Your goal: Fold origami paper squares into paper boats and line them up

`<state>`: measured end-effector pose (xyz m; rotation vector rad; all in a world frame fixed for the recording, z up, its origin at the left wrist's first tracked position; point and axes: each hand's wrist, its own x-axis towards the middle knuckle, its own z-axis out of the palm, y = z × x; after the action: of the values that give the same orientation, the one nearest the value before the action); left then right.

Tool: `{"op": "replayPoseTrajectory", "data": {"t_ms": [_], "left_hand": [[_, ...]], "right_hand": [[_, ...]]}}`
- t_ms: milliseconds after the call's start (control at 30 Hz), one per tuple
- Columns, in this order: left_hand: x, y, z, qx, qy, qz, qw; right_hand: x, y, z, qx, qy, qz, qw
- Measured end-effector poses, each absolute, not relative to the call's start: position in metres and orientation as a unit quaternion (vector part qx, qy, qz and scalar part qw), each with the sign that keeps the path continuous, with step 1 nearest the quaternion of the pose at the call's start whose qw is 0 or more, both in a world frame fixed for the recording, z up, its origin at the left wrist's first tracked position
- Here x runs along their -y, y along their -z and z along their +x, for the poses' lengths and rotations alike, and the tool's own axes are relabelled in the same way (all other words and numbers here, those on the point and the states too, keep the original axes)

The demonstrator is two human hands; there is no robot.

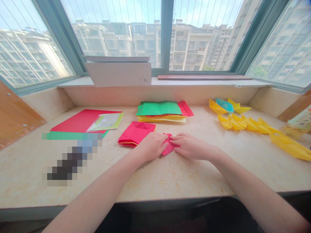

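Both bare hands press down on a small folded piece of pinkish-red origami paper [168, 145], their fingers nearly meeting over it. The left hand [152, 146] covers its left side, and the right hand [191, 146] lies flat across its upper right; how tightly they pinch is hidden. The paper sits near the middle of a cream marble counter [170, 176]. Just left of the left hand lies a folded pink-red paper square [136, 132] with yellow layers beneath. Farther left, a flat red paper sheet [80, 121] lies partly under a pale green printed packet [105, 121], near a pixelated, blurred object [70, 158]. At the far centre sits a stack of green, red and yellow paper sheets [159, 109]. To the right are yellow folded paper boats [243, 124] and one turquoise paper boat [224, 104]. A white cardboard box [118, 73] rests on the far windowsill.
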<state>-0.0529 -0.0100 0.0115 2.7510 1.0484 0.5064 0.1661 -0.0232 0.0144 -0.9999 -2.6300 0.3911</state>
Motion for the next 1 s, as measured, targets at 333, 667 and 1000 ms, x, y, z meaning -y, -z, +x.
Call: {"op": "replayPoseTrajectory", "data": {"t_ms": [333, 667, 1000], "left_hand": [[-0.002, 0.0, -0.054, -0.406, -0.22, 0.887, -0.014], [0.001, -0.012, -0.055, -0.467, -0.295, 0.832, 0.051], [-0.003, -0.001, -0.055, -0.423, -0.215, 0.88, 0.024]], "right_hand": [[0.02, -0.01, 0.165, 0.927, -0.116, -0.327, 0.145], [0.016, -0.004, 0.175, 0.924, -0.168, -0.309, 0.15], [0.019, -0.012, 0.164, 0.924, -0.175, -0.308, 0.148]]}}
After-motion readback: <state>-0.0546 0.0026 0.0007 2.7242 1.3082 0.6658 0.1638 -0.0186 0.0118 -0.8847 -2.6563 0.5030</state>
